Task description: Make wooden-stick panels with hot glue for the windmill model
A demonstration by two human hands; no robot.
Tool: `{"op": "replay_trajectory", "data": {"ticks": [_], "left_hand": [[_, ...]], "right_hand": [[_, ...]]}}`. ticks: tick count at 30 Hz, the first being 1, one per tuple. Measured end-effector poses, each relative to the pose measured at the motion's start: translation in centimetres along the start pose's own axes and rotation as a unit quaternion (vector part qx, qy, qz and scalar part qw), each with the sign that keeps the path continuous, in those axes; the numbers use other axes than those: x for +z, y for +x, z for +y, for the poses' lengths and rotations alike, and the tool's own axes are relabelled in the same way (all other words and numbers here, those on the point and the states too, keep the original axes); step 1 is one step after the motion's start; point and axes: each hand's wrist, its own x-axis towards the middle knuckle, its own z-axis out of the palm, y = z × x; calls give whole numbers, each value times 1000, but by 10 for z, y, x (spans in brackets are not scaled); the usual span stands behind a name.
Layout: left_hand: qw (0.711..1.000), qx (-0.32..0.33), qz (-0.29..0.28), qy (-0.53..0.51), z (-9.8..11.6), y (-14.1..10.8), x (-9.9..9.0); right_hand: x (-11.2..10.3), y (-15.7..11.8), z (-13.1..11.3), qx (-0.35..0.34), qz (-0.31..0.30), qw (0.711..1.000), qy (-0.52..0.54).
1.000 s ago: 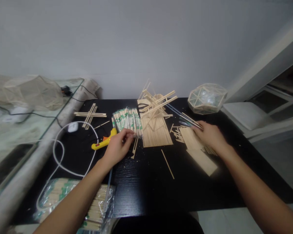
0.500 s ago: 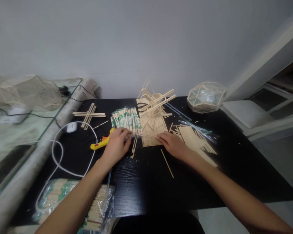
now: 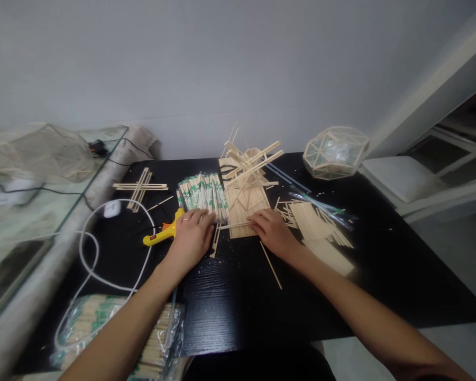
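A thin wooden stick [image 3: 236, 225] spans between my two hands, crossing the front of a flat wooden slat panel [image 3: 244, 209]. My left hand [image 3: 193, 231] is closed on its left end, beside the yellow glue gun [image 3: 158, 235]. At the stick's right end, the fingers of my right hand [image 3: 272, 230] are closed on it, over the panel's right front corner. Behind my hands a stick-built model [image 3: 252, 166] stands on the panel. Paper-wrapped chopsticks [image 3: 202, 193] lie just behind my left hand.
Crossed sticks [image 3: 140, 188] and a white cable [image 3: 97, 272] lie at left. A bag of chopsticks [image 3: 91, 317] is at front left. Loose sticks and wooden sheets [image 3: 311, 222] lie right, with a faceted frame [image 3: 335, 152] behind. One stick [image 3: 270, 265] lies in front.
The clear wrapper that showed around the stick near my left hand no longer shows there. Both hands stay in nearly the same place; the view has shifted slightly.
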Motion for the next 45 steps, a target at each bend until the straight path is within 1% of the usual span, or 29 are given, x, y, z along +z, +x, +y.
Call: {"op": "replay_trajectory", "data": {"ticks": [4, 8, 13, 18, 20, 22, 25, 27, 28, 30, 31, 32, 34, 36, 37, 38, 42, 43, 45], "left_hand": [[1000, 10, -5, 18, 0, -1, 0], [1000, -3, -2, 6, 1, 1, 0], [1000, -17, 10, 0, 1, 5, -5], [1000, -19, -1, -4, -2, 5, -4], [999, -15, 5, -37, -2, 5, -4], [996, -5, 27, -90, -1, 4, -5], [983, 10, 75, -170, 3, 3, -10], [971, 18, 92, -221, 7, 3, -14], [965, 25, 86, -248, 9, 2, -16], [951, 50, 44, -301, 13, 1, -18], [944, 64, 14, -324, 16, 0, -19], [936, 77, -18, -342, 18, 0, -19], [925, 94, -69, -361, 22, -2, -18], [926, 95, -94, -354, 25, -2, -17], [930, 90, -97, -343, 25, -2, -16], [936, 83, -92, -328, 24, -2, -15], [966, 53, -46, -247, 16, 3, -14], [971, 55, -45, -228, 14, 4, -14], [977, 68, -67, -192, 12, 5, -14]], "right_hand": [[3, -2, 2, -2, 40, 999, 14], [3, -4, 3, -4, 72, 997, 29], [5, -6, 5, -9, 70, 996, 47], [8, -6, 4, 0, 61, 996, 63], [9, -7, 3, 6, 61, 995, 73], [10, -8, 1, 13, 62, 994, 87], [9, -8, -4, 25, 69, 991, 113], [7, -8, -8, 33, 73, 987, 136], [5, -8, -11, 36, 72, 986, 149], [2, -8, -18, 37, 58, 981, 179], [0, -9, -21, 41, 39, 975, 215], [-1, -9, -25, 47, 11, 963, 267], [-2, -11, -32, 63, -56, 918, 388], [-1, -12, -37, 78, -106, 871, 474], [0, -13, -38, 82, -116, 861, 489], [2, -13, -39, 87, -121, 857, 493], [6, -12, -36, 126, -116, 857, 485], [6, -12, -34, 137, -111, 856, 486], [7, -11, -33, 152, -101, 851, 493]]}}
